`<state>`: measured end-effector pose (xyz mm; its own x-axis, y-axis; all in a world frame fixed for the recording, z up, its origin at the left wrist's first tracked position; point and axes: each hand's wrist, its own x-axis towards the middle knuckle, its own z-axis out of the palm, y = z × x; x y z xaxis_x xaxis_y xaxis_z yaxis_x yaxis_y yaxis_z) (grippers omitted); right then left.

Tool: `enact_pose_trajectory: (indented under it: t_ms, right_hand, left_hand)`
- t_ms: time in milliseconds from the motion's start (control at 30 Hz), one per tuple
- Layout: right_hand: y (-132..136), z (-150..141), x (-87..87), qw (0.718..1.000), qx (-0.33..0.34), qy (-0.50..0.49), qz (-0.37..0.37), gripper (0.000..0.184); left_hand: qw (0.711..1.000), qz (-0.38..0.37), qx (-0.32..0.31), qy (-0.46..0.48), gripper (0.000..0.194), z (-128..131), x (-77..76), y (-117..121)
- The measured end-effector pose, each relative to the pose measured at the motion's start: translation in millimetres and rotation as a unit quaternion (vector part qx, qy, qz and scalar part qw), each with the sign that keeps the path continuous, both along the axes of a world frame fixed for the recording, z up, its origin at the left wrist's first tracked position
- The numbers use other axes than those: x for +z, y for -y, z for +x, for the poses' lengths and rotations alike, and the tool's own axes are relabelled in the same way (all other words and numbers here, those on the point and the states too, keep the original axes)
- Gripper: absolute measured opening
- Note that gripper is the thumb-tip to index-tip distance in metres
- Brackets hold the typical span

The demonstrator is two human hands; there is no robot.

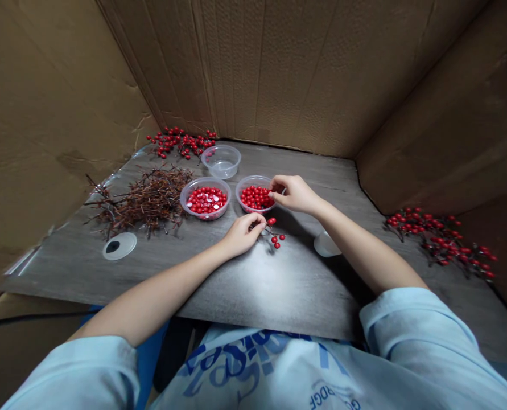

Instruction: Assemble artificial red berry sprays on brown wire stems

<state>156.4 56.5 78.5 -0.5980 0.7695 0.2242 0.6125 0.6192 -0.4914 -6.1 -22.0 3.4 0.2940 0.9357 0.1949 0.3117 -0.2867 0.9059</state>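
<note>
Pinched between the fingers of my left hand (242, 234) is a thin twig with several artificial red berries (275, 240), held low over the table. My right hand (296, 195) is at the right rim of a clear plastic bowl (245, 183) filled with loose red berries (255, 197). Its thumb and forefinger are closed together at a red berry (271, 195), and the fingertips partly hide it. Directly left stands another clear bowl (187, 206), holding red berries mixed with small white pieces (215, 199).
Behind the filled bowls is an empty clear bowl (221, 169). Bare brown twigs (151, 196) are heaped at the left, near a white disc with a dark spot (125, 246). Berry sprigs lie at the back (180, 142) and right (441, 236). A whitish object (326, 245) lies beside my right forearm. Cardboard walls (279, 74) enclose the table.
</note>
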Motion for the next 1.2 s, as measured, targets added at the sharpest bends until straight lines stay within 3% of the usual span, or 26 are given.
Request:
enact_pose_trajectory:
  t_ms: [233, 567, 700, 833, 1067, 1200]
  right_hand:
    - [1, -2, -3.7, 1.0, 0.009, 0.012, 0.0, 0.022]
    - [2, 2, 8.0, 0.998, 0.014, 0.058, 0.005, 0.028]
    - [-3, 2, 6.8, 0.993, -0.01, -0.019, -0.12, 0.022]
    - [-6, 1, 8.4, 0.955, -0.053, -0.136, -0.258, 0.013]
    - [-5, 1, 14.2, 0.887, -0.106, -0.243, -0.379, 0.017]
    - [-6, -1, 13.5, 0.875, -0.127, -0.255, -0.392, 0.023]
  left_hand:
    - [1.0, 0.007, 0.001, -0.006, 0.013, 0, -0.1, -1]
    - [1.0, 0.007, 0.005, -0.007, 0.013, -1, -1.1, -1]
    - [1.0, -0.002, 0.003, 0.0, 0.013, 0, 0.4, 0]
    - [1.0, 0.002, 0.005, -0.002, 0.012, 0, 0.8, 0]
    - [1.0, 0.006, 0.005, -0.005, 0.013, 0, 1.9, 0]
    - [1.0, 0.002, 0.004, -0.003, 0.012, 0, 2.7, 0]
